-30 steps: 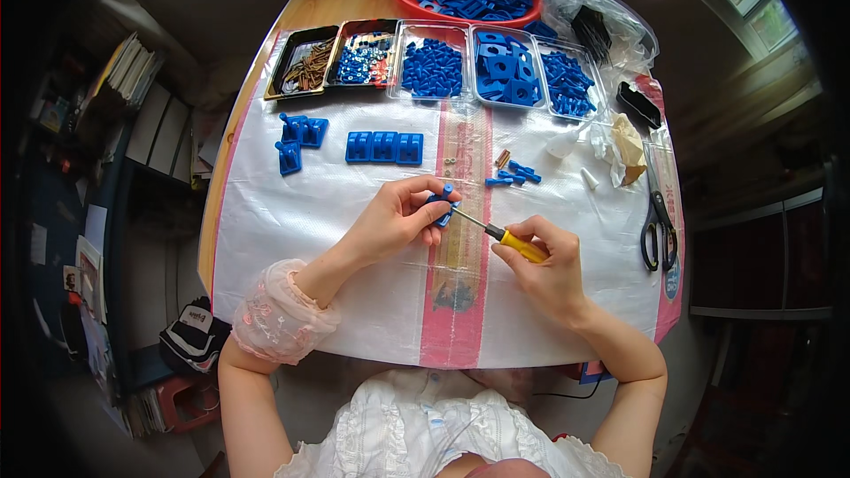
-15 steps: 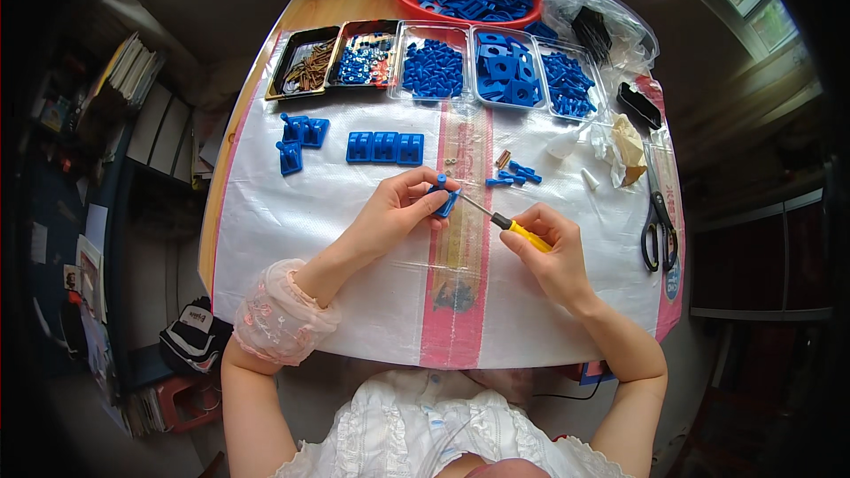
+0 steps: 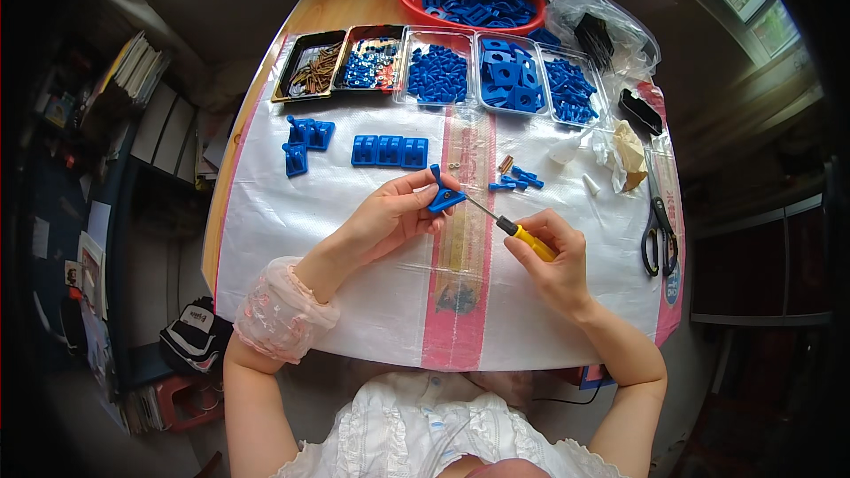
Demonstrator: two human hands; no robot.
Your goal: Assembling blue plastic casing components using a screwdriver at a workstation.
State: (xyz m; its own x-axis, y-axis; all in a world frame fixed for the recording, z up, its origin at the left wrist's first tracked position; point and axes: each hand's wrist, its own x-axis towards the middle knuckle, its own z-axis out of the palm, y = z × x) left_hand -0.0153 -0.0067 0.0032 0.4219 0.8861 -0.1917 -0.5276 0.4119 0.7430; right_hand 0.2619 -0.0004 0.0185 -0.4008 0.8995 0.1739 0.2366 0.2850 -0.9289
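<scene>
Between its thumb and fingers my left hand [image 3: 400,211] pinches a blue plastic bracket [image 3: 445,200], whose knobbed lever sticks up. A small dark round fastener shows in its side. My right hand [image 3: 553,257] is closed round a screwdriver [image 3: 533,241] with a yellow and black handle. Its thin metal shaft points up and left, with the tip at or very near the bracket; contact is hard to make out. Just beyond my hands are a row of blue brackets [image 3: 390,151], several small blue levers [image 3: 516,180], brass-coloured screws [image 3: 506,165] and tiny nuts [image 3: 454,165].
Trays of screws [image 3: 316,71], nuts and washers [image 3: 372,62] and blue parts [image 3: 436,71] line the far side. Behind them sits a red basin [image 3: 405,2]. Blue assemblies with levers [image 3: 305,137] lie at left. Black scissors [image 3: 657,239] and crumpled brown paper [image 3: 630,158] lie at right.
The blue bracket has turned in my left hand, so its side and the fastener now show. The screwdriver has shifted slightly right and down with my right hand.
</scene>
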